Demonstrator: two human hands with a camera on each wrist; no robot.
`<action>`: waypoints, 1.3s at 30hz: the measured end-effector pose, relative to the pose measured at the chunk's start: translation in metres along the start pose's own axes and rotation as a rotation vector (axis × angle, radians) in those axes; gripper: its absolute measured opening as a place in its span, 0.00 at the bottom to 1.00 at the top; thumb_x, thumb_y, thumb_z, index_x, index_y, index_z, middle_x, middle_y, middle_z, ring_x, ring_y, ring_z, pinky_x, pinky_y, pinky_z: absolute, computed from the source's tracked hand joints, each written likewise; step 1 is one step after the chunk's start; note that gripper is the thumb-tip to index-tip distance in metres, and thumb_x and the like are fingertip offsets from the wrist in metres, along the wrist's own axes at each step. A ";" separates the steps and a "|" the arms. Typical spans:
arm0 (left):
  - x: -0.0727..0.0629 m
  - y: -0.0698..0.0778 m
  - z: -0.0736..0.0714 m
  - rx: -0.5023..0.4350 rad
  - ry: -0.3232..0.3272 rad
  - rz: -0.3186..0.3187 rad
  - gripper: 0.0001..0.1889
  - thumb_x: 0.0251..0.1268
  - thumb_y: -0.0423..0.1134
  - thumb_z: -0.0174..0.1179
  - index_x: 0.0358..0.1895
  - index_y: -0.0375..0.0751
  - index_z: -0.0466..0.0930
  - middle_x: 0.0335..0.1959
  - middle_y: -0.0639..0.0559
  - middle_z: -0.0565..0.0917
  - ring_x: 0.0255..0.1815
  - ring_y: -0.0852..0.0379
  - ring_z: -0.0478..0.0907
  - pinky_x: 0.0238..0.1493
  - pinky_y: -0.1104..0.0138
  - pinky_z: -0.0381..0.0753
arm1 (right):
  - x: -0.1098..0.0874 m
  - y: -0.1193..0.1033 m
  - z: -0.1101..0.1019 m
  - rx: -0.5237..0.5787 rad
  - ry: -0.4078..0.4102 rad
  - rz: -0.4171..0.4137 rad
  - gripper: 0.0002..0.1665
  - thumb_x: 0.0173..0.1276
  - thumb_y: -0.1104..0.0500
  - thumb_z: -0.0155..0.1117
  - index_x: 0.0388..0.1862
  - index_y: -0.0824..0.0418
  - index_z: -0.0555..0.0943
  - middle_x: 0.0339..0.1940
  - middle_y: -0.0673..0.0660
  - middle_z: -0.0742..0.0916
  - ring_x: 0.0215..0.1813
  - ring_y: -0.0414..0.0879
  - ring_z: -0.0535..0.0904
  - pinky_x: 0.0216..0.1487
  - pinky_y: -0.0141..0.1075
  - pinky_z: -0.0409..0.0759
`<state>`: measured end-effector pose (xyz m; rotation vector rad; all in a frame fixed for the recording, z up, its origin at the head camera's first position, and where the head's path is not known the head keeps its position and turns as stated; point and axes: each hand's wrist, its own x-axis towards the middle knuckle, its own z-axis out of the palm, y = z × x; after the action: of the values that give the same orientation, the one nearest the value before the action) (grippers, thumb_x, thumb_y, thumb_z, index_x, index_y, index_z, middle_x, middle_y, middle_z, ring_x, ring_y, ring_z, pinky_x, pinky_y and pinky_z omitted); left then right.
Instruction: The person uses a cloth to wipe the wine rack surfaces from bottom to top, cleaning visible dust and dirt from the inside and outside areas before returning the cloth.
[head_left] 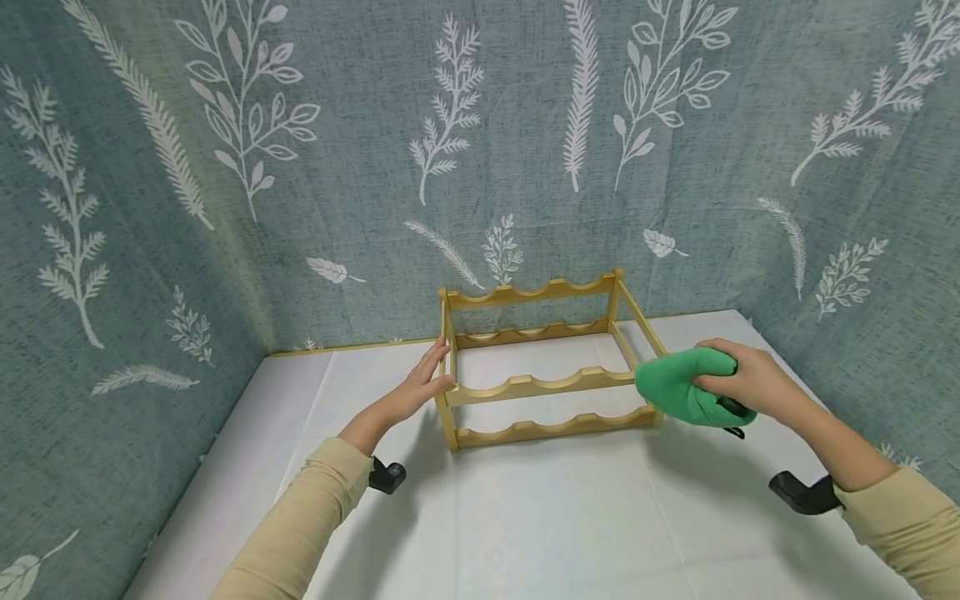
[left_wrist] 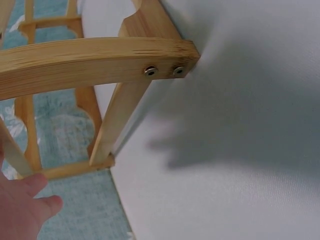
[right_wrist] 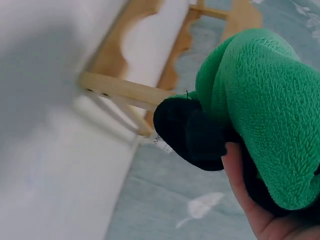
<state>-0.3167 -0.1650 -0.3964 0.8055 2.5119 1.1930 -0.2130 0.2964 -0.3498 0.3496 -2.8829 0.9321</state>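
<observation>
A light wooden wine rack [head_left: 555, 383] with scalloped rails on two levels stands on the white table. My left hand [head_left: 412, 392] rests at its left end, fingers along the upper side rail and thumb toward the front corner. In the left wrist view only part of that hand [left_wrist: 22, 205] shows, beside the rack frame [left_wrist: 100, 62]. My right hand [head_left: 750, 383] grips a bunched green terry cloth [head_left: 686, 387] with black parts, held at the rack's right front corner. Close up, the cloth's fuzzy pile [right_wrist: 270, 100] and a rounded black piece [right_wrist: 187, 132] show.
The white table [head_left: 555, 517] runs back to a blue-green curtain [head_left: 360, 167] with white leaf prints, which also closes in both sides. Each wrist wears a black camera mount, one at the left cuff [head_left: 387, 477] and one at the right [head_left: 806, 493].
</observation>
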 end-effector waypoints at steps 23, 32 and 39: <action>-0.003 0.006 0.001 0.024 0.021 0.025 0.38 0.70 0.60 0.30 0.72 0.37 0.41 0.74 0.43 0.34 0.73 0.40 0.31 0.65 0.39 0.37 | 0.044 -0.138 0.195 0.370 -0.058 -0.202 0.17 0.59 0.57 0.65 0.47 0.60 0.77 0.34 0.53 0.83 0.30 0.40 0.75 0.28 0.32 0.73; -0.001 0.001 0.000 0.028 0.011 0.015 0.33 0.72 0.53 0.31 0.73 0.38 0.40 0.74 0.44 0.34 0.73 0.39 0.31 0.64 0.38 0.36 | 0.052 -0.160 0.209 0.586 0.170 -0.080 0.15 0.59 0.59 0.65 0.44 0.62 0.77 0.29 0.56 0.83 0.26 0.41 0.75 0.26 0.33 0.74; -0.003 0.001 -0.002 0.031 0.003 0.004 0.38 0.69 0.62 0.30 0.73 0.41 0.39 0.74 0.47 0.32 0.73 0.41 0.29 0.64 0.38 0.35 | 0.041 -0.130 0.176 0.661 0.227 0.087 0.18 0.60 0.57 0.65 0.48 0.61 0.77 0.35 0.59 0.82 0.30 0.43 0.75 0.29 0.35 0.74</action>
<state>-0.3142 -0.1675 -0.3949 0.8180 2.5382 1.1596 -0.2240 0.0830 -0.4118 0.1429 -2.3302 1.7960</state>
